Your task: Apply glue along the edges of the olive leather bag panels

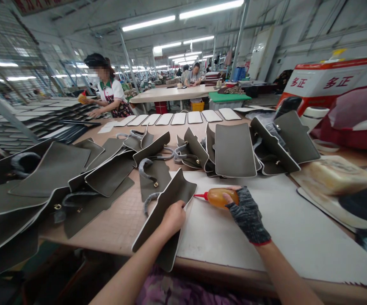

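Note:
My left hand (173, 218) grips the edge of a grey-brown bag panel (166, 203) with a white border, held tilted above the table's front edge. A plastic-wrapped handle (151, 202) shows behind its left side. In my right hand (245, 212), which wears a dark fingerless glove, lies a squeeze bottle (219, 198) of amber liquid, probably glue. The bottle is on its side, and its red nozzle points left at the panel's right edge. Whether the tip touches that edge, I cannot tell. Beneath both hands spreads a white board (221, 241).
Similar bag panels with wrapped handles (107, 169) are heaped to the left and behind. Pale rectangular pieces (179, 118) line the far edge. A yellowish block (335, 174) and a red-and-white box (316, 84) stand right. A co-worker (110, 91) holds another bottle at the back left.

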The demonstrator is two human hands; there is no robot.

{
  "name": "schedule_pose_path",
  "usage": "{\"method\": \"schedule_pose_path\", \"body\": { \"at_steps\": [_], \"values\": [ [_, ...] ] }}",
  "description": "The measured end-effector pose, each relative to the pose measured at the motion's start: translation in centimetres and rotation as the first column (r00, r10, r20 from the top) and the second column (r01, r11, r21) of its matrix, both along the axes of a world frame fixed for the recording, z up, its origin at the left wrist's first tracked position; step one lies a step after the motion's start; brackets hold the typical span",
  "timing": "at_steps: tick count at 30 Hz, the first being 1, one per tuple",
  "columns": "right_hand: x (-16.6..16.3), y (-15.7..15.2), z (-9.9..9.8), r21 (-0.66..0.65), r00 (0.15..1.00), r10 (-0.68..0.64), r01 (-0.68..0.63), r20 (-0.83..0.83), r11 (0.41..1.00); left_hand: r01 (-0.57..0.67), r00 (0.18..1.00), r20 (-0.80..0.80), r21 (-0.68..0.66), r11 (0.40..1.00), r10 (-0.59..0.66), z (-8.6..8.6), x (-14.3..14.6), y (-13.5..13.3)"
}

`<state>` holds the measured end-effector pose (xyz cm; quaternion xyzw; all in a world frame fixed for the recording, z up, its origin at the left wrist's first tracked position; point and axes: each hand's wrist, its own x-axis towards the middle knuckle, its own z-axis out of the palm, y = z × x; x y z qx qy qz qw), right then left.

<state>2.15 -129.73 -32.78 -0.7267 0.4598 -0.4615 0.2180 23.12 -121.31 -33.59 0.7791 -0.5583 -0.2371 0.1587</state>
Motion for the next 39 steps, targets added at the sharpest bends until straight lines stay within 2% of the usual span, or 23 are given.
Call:
{"method": "schedule_pose_path", "body": {
  "at_steps": [3, 11, 20, 31, 39],
  "values": [
    [-0.1, -0.1, -0.4, 0.076, 1.000, -0.010, 0.009, 0.024, 0.997, -0.003, 1.000, 0.005, 0.008, 1.000, 0.003, 0.0, 0.0, 0.0],
    [-0.6, 0.7, -0.5, 0.152, 1.000, 0.017, -0.021, 0.025, 0.988, 0.008, 1.000, 0.020, 0.004, 1.000, -0.008, 0.2, -0.1, 0.2],
    [-0.8, 2.7, -0.4, 0.209, 0.998, 0.045, -0.053, 0.042, 0.977, 0.008, 1.000, -0.004, 0.031, 0.999, -0.007, 0.3, -0.1, 0.1],
    [-1.3, 5.6, -1.1, 0.299, 0.985, 0.118, -0.151, 0.125, 0.942, 0.019, 1.000, 0.023, 0.000, 1.000, -0.019, 0.2, -0.3, 0.3],
    [-1.5, 7.4, -1.2, 0.342, 0.982, 0.148, -0.179, 0.116, 0.923, 0.020, 1.000, 0.017, -0.003, 1.000, -0.020, 0.2, -0.3, 0.4]
  ]
}}
